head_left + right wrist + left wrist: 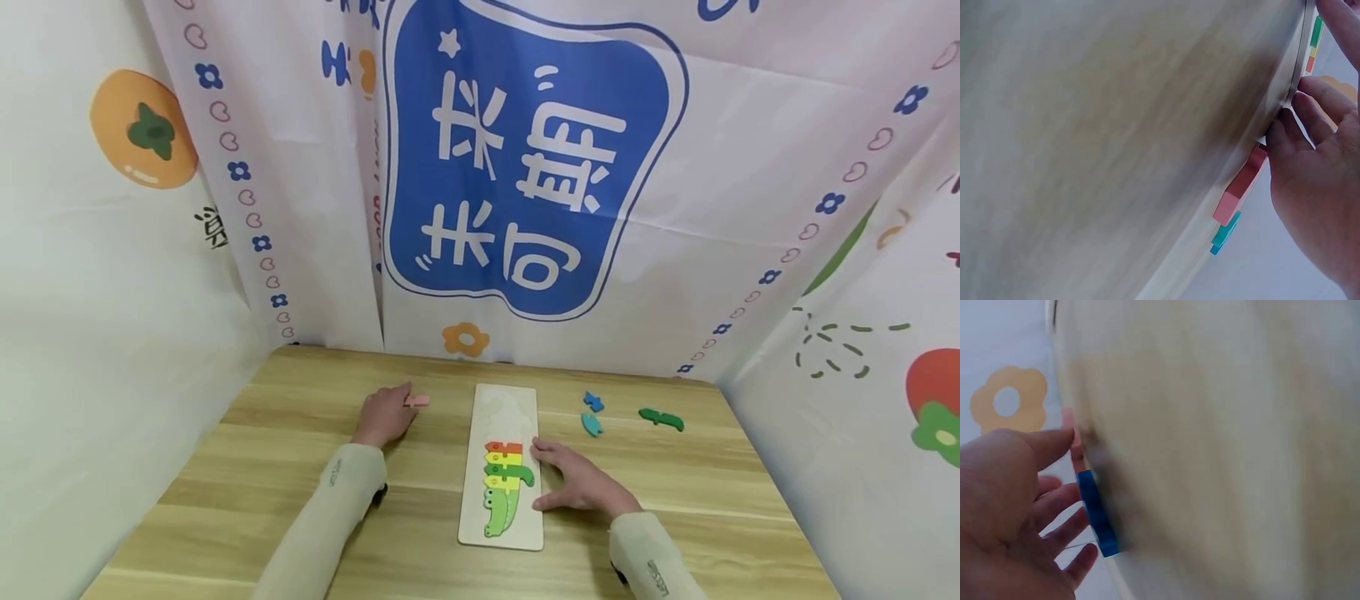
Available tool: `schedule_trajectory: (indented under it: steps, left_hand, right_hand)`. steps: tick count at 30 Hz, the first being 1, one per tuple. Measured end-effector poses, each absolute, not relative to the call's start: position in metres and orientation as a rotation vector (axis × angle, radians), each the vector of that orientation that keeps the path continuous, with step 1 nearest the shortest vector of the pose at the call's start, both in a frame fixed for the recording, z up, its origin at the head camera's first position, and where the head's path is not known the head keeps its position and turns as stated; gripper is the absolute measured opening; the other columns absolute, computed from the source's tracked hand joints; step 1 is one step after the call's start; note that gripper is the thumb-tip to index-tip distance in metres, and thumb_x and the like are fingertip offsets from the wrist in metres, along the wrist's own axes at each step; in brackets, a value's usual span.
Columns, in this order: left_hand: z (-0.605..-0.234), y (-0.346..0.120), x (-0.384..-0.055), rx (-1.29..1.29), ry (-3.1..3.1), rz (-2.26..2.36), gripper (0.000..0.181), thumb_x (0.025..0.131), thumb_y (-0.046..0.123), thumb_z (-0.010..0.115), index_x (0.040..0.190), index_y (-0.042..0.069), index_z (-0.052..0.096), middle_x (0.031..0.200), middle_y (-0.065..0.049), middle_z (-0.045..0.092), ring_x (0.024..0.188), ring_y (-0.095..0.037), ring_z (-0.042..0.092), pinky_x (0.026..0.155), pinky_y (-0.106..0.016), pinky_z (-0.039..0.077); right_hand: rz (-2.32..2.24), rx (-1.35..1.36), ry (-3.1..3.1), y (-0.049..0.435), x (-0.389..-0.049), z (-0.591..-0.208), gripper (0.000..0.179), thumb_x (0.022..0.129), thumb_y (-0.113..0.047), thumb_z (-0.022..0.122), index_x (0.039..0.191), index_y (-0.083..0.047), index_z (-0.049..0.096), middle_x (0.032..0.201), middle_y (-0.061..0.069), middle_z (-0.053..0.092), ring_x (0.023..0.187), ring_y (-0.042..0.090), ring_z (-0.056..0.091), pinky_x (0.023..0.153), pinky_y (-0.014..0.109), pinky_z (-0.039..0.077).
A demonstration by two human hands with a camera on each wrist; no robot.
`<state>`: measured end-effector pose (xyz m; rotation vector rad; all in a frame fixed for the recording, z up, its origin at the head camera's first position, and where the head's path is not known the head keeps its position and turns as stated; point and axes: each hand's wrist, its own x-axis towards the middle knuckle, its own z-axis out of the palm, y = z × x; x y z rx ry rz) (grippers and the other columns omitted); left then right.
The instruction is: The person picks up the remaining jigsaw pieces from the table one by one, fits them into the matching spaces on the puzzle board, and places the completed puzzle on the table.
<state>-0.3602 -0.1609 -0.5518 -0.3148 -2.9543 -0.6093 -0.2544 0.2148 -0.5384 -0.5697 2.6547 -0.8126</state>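
My left hand [386, 414] rests low over the table beside a pink puzzle piece [418, 401]. In the left wrist view its thumb touches the pink piece, and its loosely bent, spread fingers lie near a blue piece [1097, 515], which the hand hides in the head view. A pale wooden puzzle board [480, 517] lies between the hands, with a green crocodile head [497, 512] and red, yellow and green body pieces fitted in it. My right hand [577, 482] touches the board's right edge with thumb and fingers spread apart.
Right of the board lie a blue piece [593, 402], a teal piece [592, 424] and a dark green piece [662, 418]. A red piece [1241, 187] shows near my right hand in the right wrist view. Printed cloth walls [322, 275] enclose the wooden table [225, 500].
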Motion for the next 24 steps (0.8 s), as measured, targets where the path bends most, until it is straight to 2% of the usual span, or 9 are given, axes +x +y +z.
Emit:
schedule_trajectory:
  steps: [2, 4, 8, 11, 16, 20, 24]
  left_hand:
    - [-0.553, -0.161, -0.360, -0.347, -2.924, -0.584, 0.037, 0.097, 0.018, 0.074, 0.131, 0.006, 0.070, 0.118, -0.018, 0.075, 0.105, -0.042, 0.069, 0.098, -0.060, 0.050]
    - [-0.553, -0.159, -0.359, -0.384, -2.888, -0.567, 0.023, 0.094, 0.015, 0.077, 0.116, 0.007, 0.077, 0.108, -0.013, 0.077, 0.099, -0.037, 0.070, 0.092, -0.057, 0.052]
    - [-0.549, -0.156, -0.359, -0.434, -2.870, -0.553, 0.017, 0.091, 0.012, 0.080, 0.108, 0.008, 0.079, 0.104, -0.010, 0.078, 0.096, -0.033, 0.070, 0.091, -0.054, 0.053]
    - [-0.547, -0.153, -0.357, -0.453, -2.883, -0.527, 0.020, 0.091, 0.014, 0.080, 0.111, 0.009, 0.078, 0.110, -0.011, 0.077, 0.101, -0.033, 0.069, 0.093, -0.054, 0.053]
    - [-0.542, -0.146, -0.352, -0.479, -2.841, -0.667, 0.032, 0.095, 0.018, 0.076, 0.125, 0.008, 0.072, 0.125, -0.013, 0.071, 0.110, -0.034, 0.068, 0.098, -0.053, 0.053]
    - [-0.536, -0.140, -0.343, -0.521, -2.745, -0.927, 0.033, 0.098, 0.015, 0.074, 0.130, 0.009, 0.070, 0.129, -0.011, 0.069, 0.110, -0.029, 0.067, 0.097, -0.050, 0.056]
    - [-0.525, -0.135, -0.331, -0.581, -2.691, -0.956, 0.031, 0.098, 0.014, 0.073, 0.130, 0.013, 0.071, 0.127, -0.005, 0.069, 0.106, -0.023, 0.067, 0.094, -0.045, 0.057]
  right_hand:
    - [-0.804, -0.574, 2.653, 0.215, -0.254, -0.539, 0.092, 0.083, -0.042, 0.087, 0.158, -0.010, 0.043, 0.169, 0.011, 0.033, 0.155, 0.042, 0.029, 0.123, 0.063, 0.027]
    - [-0.802, -0.578, 2.655, 0.215, -0.254, -0.540, 0.092, 0.083, -0.042, 0.087, 0.158, -0.010, 0.043, 0.169, 0.011, 0.032, 0.155, 0.042, 0.029, 0.123, 0.063, 0.027]
    - [-0.799, -0.584, 2.659, 0.215, -0.255, -0.541, 0.092, 0.083, -0.042, 0.087, 0.158, -0.010, 0.043, 0.169, 0.011, 0.032, 0.155, 0.042, 0.029, 0.123, 0.063, 0.027]
    - [-0.804, -0.589, 2.658, 0.216, -0.256, -0.541, 0.092, 0.083, -0.041, 0.087, 0.158, -0.010, 0.043, 0.169, 0.011, 0.032, 0.155, 0.042, 0.029, 0.123, 0.063, 0.027]
    - [-0.810, -0.586, 2.657, 0.216, -0.256, -0.540, 0.092, 0.083, -0.041, 0.087, 0.158, -0.009, 0.043, 0.169, 0.012, 0.033, 0.155, 0.042, 0.028, 0.123, 0.063, 0.027]
    - [-0.810, -0.585, 2.657, 0.216, -0.255, -0.539, 0.092, 0.083, -0.041, 0.087, 0.158, -0.009, 0.043, 0.169, 0.012, 0.033, 0.155, 0.043, 0.028, 0.123, 0.064, 0.027]
    - [-0.814, -0.590, 2.652, 0.216, -0.255, -0.540, 0.092, 0.083, -0.042, 0.087, 0.158, -0.010, 0.043, 0.169, 0.011, 0.033, 0.155, 0.043, 0.028, 0.123, 0.064, 0.027]
